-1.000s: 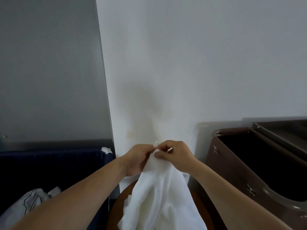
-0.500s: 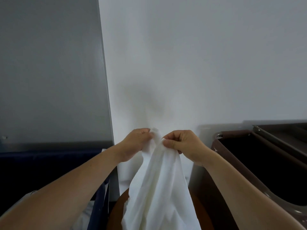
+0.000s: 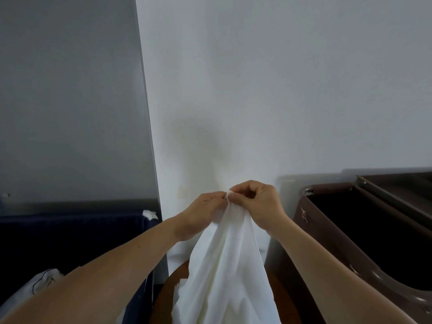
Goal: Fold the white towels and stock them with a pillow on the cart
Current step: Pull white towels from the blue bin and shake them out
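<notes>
Towel (image 3: pixel 224 265) pinched at top edge by left hand (image 3: pixel 201 216) & right hand (image 3: pixel 257 204), both grips closed on it w/ thumbs touching, rest hanging over round wooden bench (image 3: pixel 161 298) — slack pinch could drop a corner, skewing fold.

One view only, from a wide-angle camera on the person's head, so no second view shares any part of the scene. It faces forward and somewhat down, straight at a white wall (image 3: pixel 280 90) that fills most of the picture, with a grey panel (image 3: pixel 70 90) to its left. It sits close: both bare forearms run in from the bottom corners and meet just below the middle. A dark blue bin (image 3: pixel 70 239) lies at the lower left edge, a brown cart (image 3: pixel 327 249) at the lower right. Straight lines bow toward the edges
</notes>
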Motion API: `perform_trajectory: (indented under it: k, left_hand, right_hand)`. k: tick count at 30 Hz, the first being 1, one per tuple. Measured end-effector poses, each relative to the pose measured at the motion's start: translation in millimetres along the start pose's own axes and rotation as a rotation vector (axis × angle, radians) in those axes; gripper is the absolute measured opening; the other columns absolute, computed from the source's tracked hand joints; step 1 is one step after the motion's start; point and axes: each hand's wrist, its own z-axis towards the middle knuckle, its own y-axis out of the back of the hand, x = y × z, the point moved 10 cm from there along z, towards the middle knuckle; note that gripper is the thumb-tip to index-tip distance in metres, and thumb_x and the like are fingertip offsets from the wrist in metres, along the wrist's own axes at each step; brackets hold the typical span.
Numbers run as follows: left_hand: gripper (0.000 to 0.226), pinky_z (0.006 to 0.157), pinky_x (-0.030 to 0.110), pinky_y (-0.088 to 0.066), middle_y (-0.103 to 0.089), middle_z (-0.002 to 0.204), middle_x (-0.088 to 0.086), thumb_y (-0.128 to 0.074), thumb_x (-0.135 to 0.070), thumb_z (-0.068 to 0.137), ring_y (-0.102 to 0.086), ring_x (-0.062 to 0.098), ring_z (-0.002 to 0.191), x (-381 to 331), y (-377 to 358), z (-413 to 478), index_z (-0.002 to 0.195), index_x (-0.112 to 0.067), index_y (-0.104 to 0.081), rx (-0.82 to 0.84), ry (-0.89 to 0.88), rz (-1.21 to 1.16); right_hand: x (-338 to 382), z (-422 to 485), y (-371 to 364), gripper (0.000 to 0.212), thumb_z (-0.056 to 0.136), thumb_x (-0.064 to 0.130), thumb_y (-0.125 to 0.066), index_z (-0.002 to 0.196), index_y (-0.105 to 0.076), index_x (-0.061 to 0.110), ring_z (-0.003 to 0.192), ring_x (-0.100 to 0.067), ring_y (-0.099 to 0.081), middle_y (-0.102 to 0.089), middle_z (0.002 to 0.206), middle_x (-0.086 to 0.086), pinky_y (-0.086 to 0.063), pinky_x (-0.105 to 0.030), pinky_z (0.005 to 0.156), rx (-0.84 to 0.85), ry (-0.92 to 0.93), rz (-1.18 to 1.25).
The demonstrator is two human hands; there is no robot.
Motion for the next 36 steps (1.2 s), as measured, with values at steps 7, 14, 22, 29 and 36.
perform_trajectory:
  k: [7,14,22,29,36]
  left_hand:
    - [0.035,0.088,0.029,-0.052,-0.07,0.104,0.01,-0.033,-0.009,0.103,-0.066,0.019,0.097,3,-5,-5,0.108,-0.007,-0.068,-0.025,-0.115,0.012]
    - [0.03,0.086,0.029,-0.052,-0.071,0.102,0.002,-0.04,-0.028,0.106,-0.065,0.017,0.095,0,2,2,0.11,-0.017,-0.068,-0.068,-0.076,0.218]
    - [0.026,0.059,0.018,-0.035,-0.049,0.073,0.0,-0.048,-0.022,0.1,-0.043,0.011,0.065,39,33,7,0.082,-0.003,-0.048,-0.111,-0.002,0.539]
    - [0.03,0.086,0.031,-0.053,-0.066,0.099,0.001,-0.059,-0.035,0.095,-0.063,0.017,0.088,100,11,-4,0.111,-0.009,-0.059,-0.032,0.14,0.482]
    - [0.054,0.09,0.022,-0.05,-0.049,0.133,-0.017,-0.056,-0.052,0.092,-0.057,0.003,0.104,-31,7,-4,0.138,-0.042,-0.029,-0.412,-0.413,0.46]
  right_hand:
    - [7,-4,-10,0.019,0.097,0.035,-0.06,0.113,-0.069,0.028,0.082,-0.004,-0.055,-0.059,0.09,0.004,-0.042,-0.017,0.077,0.096,0.213,-0.464]
    - [7,-7,-5,0.011,0.101,0.031,-0.053,0.101,-0.064,0.027,0.098,0.002,-0.053,-0.057,0.102,0.018,-0.039,-0.011,0.079,-0.053,0.321,-0.512]
    - [96,12,47,0.007,0.1,0.022,-0.055,0.097,-0.062,0.024,0.069,0.012,-0.055,-0.061,0.08,0.016,-0.038,-0.004,0.065,-0.336,0.361,-0.194]
    - [113,36,59,0.01,0.099,0.028,-0.053,0.098,-0.062,0.024,0.07,0.006,-0.055,-0.061,0.082,0.016,-0.039,-0.008,0.063,-0.383,0.288,-0.219]
    - [83,32,35,0.008,0.099,0.028,-0.055,0.098,-0.063,0.027,0.077,0.005,-0.058,-0.065,0.089,0.016,-0.039,-0.006,0.065,-0.297,0.24,-0.239]
